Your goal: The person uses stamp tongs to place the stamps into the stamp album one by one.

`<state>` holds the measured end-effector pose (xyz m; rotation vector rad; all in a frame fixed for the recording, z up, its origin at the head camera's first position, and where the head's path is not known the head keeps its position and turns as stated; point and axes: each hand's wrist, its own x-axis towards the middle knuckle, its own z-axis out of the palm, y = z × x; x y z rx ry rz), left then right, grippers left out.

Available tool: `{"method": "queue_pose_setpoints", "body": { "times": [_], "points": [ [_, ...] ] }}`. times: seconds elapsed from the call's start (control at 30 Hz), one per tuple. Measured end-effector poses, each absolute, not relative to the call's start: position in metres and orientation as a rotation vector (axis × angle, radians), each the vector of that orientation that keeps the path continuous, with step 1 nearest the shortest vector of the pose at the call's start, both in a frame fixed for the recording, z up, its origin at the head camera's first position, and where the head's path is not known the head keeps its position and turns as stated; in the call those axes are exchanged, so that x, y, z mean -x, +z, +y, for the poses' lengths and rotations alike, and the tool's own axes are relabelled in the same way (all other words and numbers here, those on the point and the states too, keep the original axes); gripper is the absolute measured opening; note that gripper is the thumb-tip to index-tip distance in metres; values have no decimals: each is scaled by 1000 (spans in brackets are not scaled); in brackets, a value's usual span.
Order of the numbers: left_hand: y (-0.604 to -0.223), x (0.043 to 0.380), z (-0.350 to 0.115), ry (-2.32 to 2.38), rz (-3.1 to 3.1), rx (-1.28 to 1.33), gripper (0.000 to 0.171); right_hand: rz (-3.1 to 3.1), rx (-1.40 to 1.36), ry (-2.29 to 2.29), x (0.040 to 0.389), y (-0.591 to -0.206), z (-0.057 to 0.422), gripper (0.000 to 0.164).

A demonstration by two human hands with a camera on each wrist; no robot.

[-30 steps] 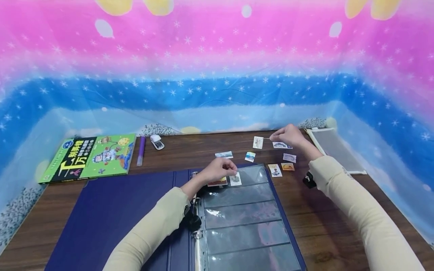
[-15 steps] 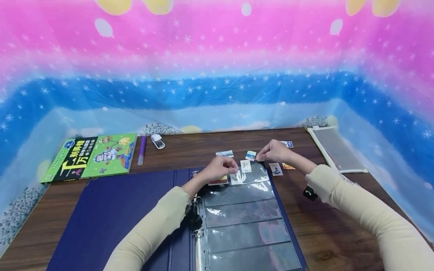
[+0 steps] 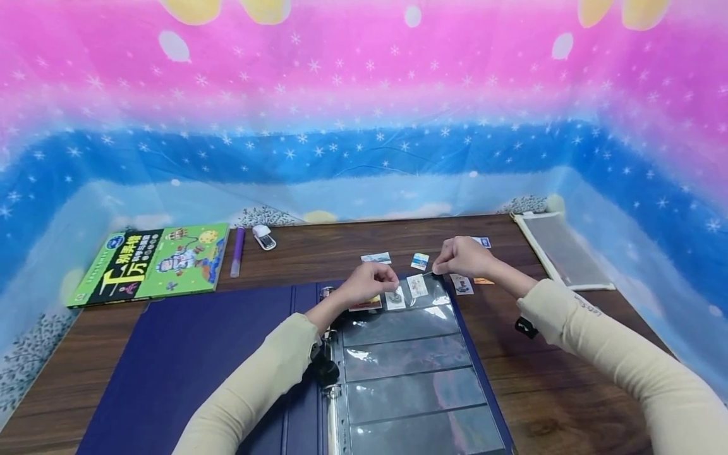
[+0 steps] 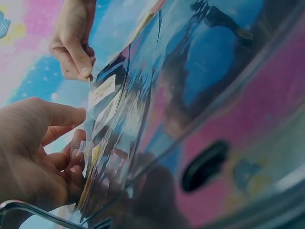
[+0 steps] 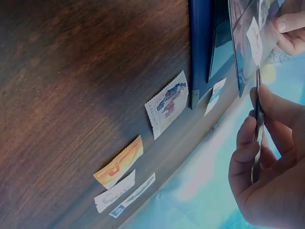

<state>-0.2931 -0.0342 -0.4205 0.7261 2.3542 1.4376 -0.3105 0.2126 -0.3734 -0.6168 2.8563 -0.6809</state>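
Observation:
My left hand point(image 3: 364, 285) pinches the top edge of a clear stamp page point(image 3: 406, 361) in an open blue binder point(image 3: 227, 354). A stamp with an orange-red picture point(image 3: 366, 304) and a pale stamp point(image 3: 395, 299) sit in the top pocket beside it. My right hand point(image 3: 467, 258) holds metal tweezers point(image 5: 258, 126), plainest in the right wrist view. Their tips meet the end of a whitish stamp point(image 3: 418, 285), which lies at the top pocket, right of the pale one. In the left wrist view, the page point(image 4: 143, 95) stands lifted at its upper edge.
Beyond the binder lie loose stamps, including a blue-and-white one point(image 3: 420, 261), an orange one point(image 5: 119, 162) and one with figures point(image 3: 462, 284). A mesh pouch point(image 3: 565, 249) is at right. A green book point(image 3: 153, 262), purple pen point(image 3: 237, 253) and small white gadget point(image 3: 264, 237) stand left.
My right hand has brought the whitish stamp from beyond the binder left and down to the page's top pocket, where it now sits lower. The left hand stays at the page edge.

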Motion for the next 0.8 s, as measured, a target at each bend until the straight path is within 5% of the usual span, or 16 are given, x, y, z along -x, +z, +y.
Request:
{"method": "queue_pose_setpoints", "body": {
  "times": [0.8],
  "points": [
    [-427,293,-30,1422,2431,-682,11,2553,672,-665,337,-375,217,11]
  ]
}}
